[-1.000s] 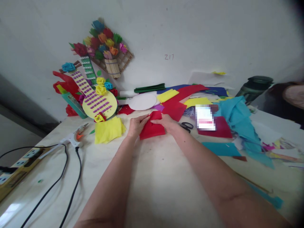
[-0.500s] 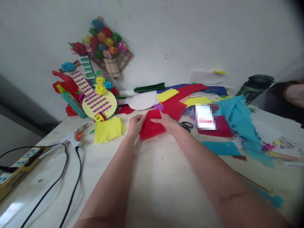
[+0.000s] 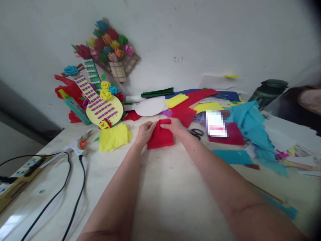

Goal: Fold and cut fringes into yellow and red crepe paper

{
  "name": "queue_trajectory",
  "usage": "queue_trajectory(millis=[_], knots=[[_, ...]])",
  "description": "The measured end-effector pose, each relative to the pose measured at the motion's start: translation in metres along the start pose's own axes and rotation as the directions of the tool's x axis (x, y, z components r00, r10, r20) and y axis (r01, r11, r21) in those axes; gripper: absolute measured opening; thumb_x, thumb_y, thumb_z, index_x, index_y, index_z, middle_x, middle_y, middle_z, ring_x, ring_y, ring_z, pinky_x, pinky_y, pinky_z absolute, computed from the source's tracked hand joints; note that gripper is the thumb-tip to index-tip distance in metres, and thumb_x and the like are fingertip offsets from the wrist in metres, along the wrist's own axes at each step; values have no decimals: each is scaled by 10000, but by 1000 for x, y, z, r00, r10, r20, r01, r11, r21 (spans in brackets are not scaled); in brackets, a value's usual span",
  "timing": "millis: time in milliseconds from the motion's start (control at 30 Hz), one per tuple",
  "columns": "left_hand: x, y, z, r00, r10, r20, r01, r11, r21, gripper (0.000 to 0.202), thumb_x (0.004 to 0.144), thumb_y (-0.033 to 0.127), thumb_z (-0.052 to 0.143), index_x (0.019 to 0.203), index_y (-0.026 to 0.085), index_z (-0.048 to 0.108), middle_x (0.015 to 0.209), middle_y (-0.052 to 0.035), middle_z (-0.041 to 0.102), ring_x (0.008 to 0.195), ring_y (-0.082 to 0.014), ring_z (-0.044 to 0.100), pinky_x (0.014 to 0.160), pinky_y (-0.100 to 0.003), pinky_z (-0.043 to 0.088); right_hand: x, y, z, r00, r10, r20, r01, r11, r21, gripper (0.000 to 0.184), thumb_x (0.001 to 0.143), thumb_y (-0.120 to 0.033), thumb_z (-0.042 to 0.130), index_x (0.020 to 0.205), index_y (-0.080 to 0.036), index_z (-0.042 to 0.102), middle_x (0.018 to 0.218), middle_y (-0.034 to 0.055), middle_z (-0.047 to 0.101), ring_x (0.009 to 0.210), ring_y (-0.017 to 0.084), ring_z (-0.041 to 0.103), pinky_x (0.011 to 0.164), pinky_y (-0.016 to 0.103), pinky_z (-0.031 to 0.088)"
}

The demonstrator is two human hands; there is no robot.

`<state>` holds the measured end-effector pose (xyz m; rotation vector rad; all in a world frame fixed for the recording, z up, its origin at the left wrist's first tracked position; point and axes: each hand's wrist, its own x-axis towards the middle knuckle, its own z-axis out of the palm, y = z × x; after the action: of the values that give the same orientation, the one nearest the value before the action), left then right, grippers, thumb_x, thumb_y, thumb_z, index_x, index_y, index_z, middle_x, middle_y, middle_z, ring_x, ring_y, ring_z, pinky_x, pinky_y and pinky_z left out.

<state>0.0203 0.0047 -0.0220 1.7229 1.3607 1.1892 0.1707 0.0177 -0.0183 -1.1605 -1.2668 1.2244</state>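
Observation:
A red sheet of crepe paper (image 3: 161,139) is held between both hands just above the table, its lower edge hanging toward me. My left hand (image 3: 145,131) pinches its upper left side between thumb and fingers. On the upper right, my right hand (image 3: 177,128) grips the sheet, with the thumb across its front. The top edge looks creased where the thumbs come close together. To the left lies a yellow crepe paper piece (image 3: 114,137). Black-handled scissors (image 3: 197,133) rest beside my right wrist, their blades hidden.
At the left are a glue gun (image 3: 75,145) with its black cord and a power strip (image 3: 22,174). A guitar-shaped craft (image 3: 104,112) leans near the wall. Coloured papers (image 3: 195,98), a blurred-out bright screen (image 3: 217,124), blue crepe paper (image 3: 250,117) and a dark bottle (image 3: 268,90) stand behind and right.
The top of the red crepe paper has been folded down or gathered between the thumbs, and its upper flap shows less. Both hands have shifted slightly; the surroundings look the same.

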Motion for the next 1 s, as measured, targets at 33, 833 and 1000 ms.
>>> queue_trajectory(millis=[33,833,1000], knots=[[0,0,0,1000,11,-3,-11,1000,23,383,736,511,459,566,169,471,496,40,385,483,-81,321,461,-213,259,0,1,1,1000,-6,-25,6,1000,-18,278,532,-214,702,792,-164,618,670,12,627,634,160,590,647,329,486],[-4,-5,-3,999,-32,20,37,925,-379,333,654,479,591,624,153,526,502,43,429,453,-61,358,450,-204,274,1,9,-9,961,121,249,-108,992,-68,304,518,-207,723,807,-179,636,665,20,662,697,198,615,696,346,490],[-3,-5,-2,996,-64,56,79,943,-323,343,636,479,605,589,152,512,493,40,442,447,-65,376,433,-203,276,-1,5,-7,942,170,290,-158,985,-64,273,524,-223,724,773,-162,630,686,37,666,687,193,618,674,332,495]])
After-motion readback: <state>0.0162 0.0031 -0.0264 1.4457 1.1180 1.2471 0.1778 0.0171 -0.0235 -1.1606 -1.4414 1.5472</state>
